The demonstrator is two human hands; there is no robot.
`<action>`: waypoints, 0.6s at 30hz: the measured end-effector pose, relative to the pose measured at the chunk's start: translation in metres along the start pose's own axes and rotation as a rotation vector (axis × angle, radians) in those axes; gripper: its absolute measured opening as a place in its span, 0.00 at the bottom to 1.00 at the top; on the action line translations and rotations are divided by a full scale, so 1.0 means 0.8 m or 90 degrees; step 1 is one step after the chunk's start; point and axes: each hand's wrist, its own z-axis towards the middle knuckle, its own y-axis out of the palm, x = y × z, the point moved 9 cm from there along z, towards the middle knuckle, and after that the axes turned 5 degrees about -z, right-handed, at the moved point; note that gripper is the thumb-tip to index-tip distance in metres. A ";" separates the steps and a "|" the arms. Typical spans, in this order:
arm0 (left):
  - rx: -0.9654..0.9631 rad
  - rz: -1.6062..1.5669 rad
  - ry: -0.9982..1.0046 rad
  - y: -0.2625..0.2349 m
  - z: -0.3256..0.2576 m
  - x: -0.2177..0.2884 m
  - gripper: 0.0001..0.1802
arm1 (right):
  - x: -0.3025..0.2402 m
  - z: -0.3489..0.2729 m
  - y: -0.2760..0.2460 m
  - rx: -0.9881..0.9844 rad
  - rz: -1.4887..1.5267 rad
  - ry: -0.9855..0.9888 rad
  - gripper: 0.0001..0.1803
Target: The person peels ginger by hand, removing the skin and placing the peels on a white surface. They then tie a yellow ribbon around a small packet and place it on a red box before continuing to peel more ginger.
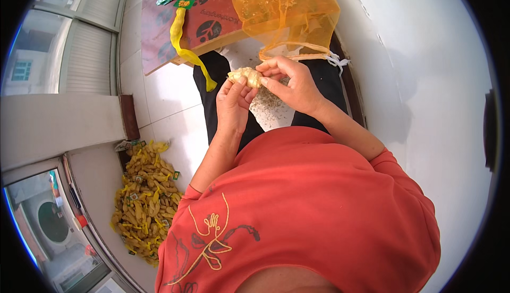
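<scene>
Both grips pinch one pale garlic bulb [245,76]: left hand [234,102] from below, right hand [295,85] from the right, fingers hiding its right end. Just beyond hangs an orange mesh bag [281,6], contents unclear. Peel scraps [265,102] lie on the floor underneath; a yellow heap of netting [144,197] lies near left.

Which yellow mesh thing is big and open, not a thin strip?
The orange-yellow mesh bag above the hands, wide and open-mouthed; the yellow net strip left of it is narrow and rope-like.

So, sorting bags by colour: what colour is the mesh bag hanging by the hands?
Translucent orange mesh bag, clearest in the head view.
</scene>
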 end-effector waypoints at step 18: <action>0.013 0.047 -0.001 -0.002 -0.001 -0.003 0.11 | 0.010 0.002 0.007 0.002 -0.053 0.023 0.09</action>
